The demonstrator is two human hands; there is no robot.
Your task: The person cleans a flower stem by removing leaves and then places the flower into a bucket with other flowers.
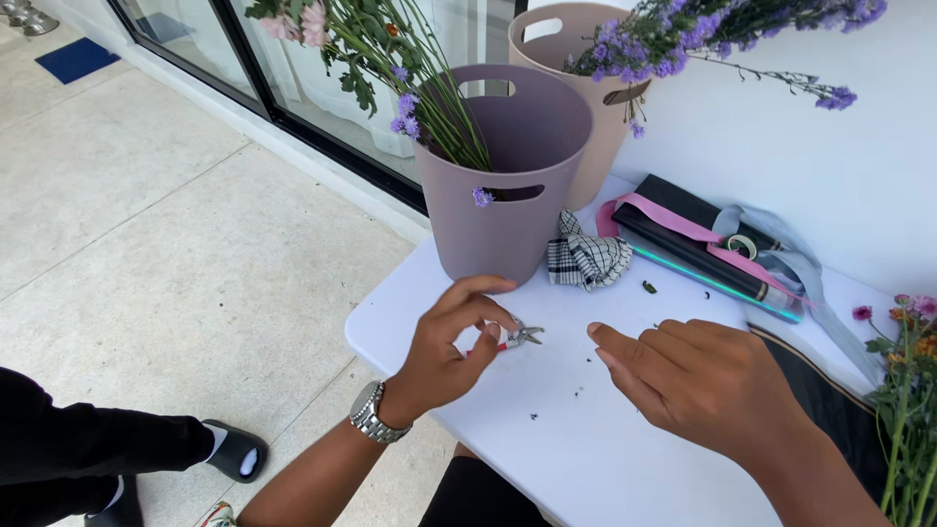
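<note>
1. The white rectangular counter (605, 459) carries a mauve plastic flower bucket (503, 181), and near its foot, by the counter's near edge, lie small metal snips with red handles (520, 337).
2. The left hand (451, 344) is the nearer: its curled fingertips (500, 314) sit right at the snips' handles; I cannot tell whether they grip yet.
3. The snips' long axis runs left-right, blades pointing toward the right hand (698, 379).
4. That hand hovers half open, palm down, holding nothing.
</note>
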